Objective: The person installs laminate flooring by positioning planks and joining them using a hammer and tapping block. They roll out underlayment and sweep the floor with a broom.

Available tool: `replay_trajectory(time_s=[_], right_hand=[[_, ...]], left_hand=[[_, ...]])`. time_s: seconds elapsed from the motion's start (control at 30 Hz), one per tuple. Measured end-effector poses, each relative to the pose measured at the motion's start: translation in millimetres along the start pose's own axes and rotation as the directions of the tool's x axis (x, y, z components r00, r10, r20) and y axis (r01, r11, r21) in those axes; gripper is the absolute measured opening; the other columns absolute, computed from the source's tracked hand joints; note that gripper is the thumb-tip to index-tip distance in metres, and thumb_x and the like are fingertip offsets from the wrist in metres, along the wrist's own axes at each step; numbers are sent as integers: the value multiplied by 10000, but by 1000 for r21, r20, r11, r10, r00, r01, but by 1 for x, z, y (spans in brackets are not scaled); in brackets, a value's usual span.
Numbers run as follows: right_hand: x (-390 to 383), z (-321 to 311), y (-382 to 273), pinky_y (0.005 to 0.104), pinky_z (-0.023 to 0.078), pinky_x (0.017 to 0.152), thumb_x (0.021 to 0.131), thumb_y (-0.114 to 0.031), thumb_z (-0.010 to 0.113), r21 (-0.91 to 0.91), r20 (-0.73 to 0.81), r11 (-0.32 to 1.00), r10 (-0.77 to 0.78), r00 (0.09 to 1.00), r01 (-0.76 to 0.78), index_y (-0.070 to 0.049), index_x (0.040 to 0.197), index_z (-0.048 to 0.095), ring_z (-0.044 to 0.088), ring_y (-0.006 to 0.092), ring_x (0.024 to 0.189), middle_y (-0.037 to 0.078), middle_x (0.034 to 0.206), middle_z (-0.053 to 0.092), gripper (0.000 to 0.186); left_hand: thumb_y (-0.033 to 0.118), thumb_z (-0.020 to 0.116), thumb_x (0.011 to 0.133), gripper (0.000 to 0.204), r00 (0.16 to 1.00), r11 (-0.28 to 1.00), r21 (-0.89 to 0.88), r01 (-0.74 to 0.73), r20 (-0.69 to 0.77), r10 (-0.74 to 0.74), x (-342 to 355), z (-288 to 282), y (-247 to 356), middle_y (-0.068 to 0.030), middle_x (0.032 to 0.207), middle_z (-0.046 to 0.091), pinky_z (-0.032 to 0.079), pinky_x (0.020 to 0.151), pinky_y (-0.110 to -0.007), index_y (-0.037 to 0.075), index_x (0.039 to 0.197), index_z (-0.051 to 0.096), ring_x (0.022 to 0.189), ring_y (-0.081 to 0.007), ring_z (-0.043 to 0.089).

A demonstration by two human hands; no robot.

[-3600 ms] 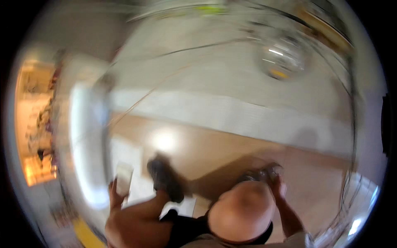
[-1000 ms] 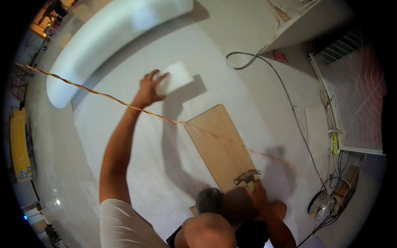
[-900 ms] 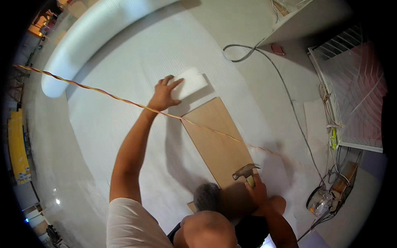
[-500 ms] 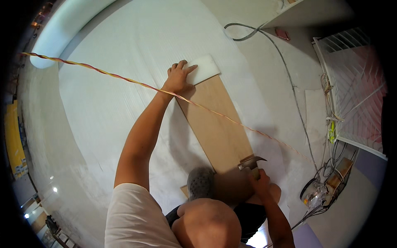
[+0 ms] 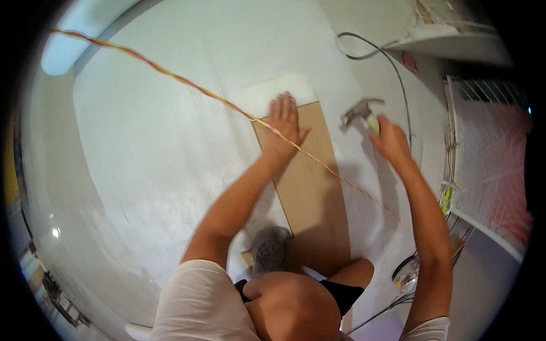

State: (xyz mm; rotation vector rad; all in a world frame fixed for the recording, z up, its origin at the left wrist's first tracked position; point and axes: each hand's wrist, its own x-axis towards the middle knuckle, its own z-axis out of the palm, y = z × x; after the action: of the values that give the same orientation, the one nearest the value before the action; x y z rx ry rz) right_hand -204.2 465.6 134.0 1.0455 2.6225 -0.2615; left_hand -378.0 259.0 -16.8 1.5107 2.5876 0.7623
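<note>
My left hand [image 5: 285,127] lies flat with its fingers stretched out, pressed on the far end of a light brown wooden plank [image 5: 310,176]. Its fingertips reach over a white foam block [image 5: 253,94] that sits along the plank's far edge. Off to the right, above the white sheet, my right hand [image 5: 391,138] is closed around the pale grip of a claw hammer [image 5: 359,113]. The hammer is raised beside the block, its head apart from plank and block. A grey shoe [image 5: 271,248] rests by the plank's near left edge.
A twisted red-yellow wire [image 5: 199,89] crosses the view above the plank. White sheeting [image 5: 170,142] covers the floor, with a thick white roll [image 5: 74,48] at far left. A dark cable [image 5: 405,91] and a framed panel [image 5: 483,153] are on the right.
My left hand has moved from the block's left side onto the plank's far end, flattening. My right hand has carried the hammer from the plank's near end far forward, to the right of the block.
</note>
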Motion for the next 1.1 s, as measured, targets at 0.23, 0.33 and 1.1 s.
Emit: replay_trajectory(time_s=[0.23,0.33,1.1], right_hand=[[180,-44,-156,481,555,720,879,-207,631,-472,180,672,-561,808,571,-49,1082,610,692,384,854,176,871,712,258],[240,-43,-187,488,544,726,885,-211,622,-299,-25,820,-518,855,488,-49,1067,607,684,390,829,191,842,698,244],[279,-15,-217,491,542,778,858,-110,591,-179,22,772,-616,787,610,-44,1093,652,696,370,864,188,926,715,252]], left_hand=[[360,659,871,716,988,992,-36,117,-94,-120,-19,22,10,-245,1478,439,306,1183,-493,-83,1398,460,1364,-373,427],[364,647,877,695,990,992,-41,119,-74,-122,-18,21,13,-232,1463,457,314,1183,-479,-69,1393,473,1357,-361,434],[349,612,825,697,981,994,63,87,-177,-74,-13,26,11,-201,1447,449,311,1200,-466,-54,1373,460,1351,-348,397]])
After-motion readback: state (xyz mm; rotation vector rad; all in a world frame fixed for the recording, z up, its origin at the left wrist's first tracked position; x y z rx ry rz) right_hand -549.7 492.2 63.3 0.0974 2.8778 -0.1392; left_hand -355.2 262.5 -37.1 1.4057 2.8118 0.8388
